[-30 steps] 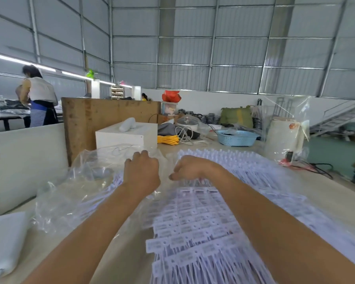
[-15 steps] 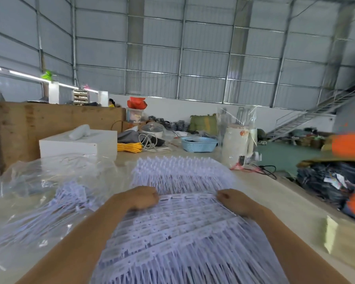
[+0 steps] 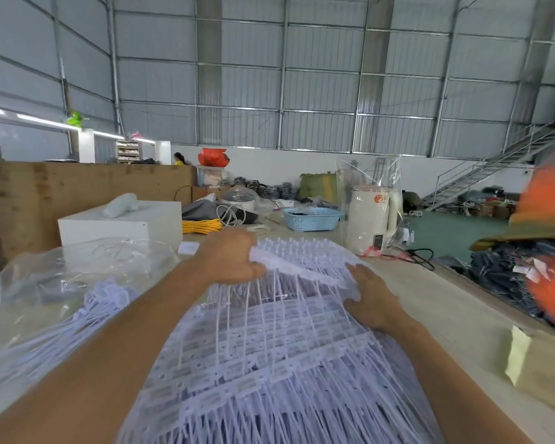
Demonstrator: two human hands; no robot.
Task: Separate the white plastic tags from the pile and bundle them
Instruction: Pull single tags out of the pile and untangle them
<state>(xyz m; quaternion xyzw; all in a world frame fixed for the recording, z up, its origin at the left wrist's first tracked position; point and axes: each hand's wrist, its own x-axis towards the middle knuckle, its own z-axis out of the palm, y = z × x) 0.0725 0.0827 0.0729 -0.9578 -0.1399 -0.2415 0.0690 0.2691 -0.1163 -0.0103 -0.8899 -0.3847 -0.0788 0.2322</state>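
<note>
A big pile of white plastic tags (image 3: 269, 363) lies on the counter (image 3: 446, 302), right in front of the person and filling the view from the middle down to 6 o'clock.

The left hand (image 3: 229, 257) is near the middle. Its fingers are curled around one sheet of tags (image 3: 302, 261) and it holds the sheet's left edge up off the pile. Thin white strings hang down from this sheet onto the tags below.

The right hand (image 3: 370, 299) is at about 3 o'clock from the left hand and a bit lower. It rests on the right edge of the same sheet. How far its fingers are curled cannot be told, because the tips are hidden in the tags.

At 9 o'clock lies a clear plastic bag (image 3: 77, 270) with more white tags under it. Behind the bag, at 10 o'clock, stands a white box (image 3: 119, 224). A bundle of yellow cord (image 3: 201, 225) lies just to the right of the box. At 1 o'clock sits a blue basket (image 3: 313, 219), and beside it a white jug (image 3: 370, 219) stands inside a clear bag.
</note>
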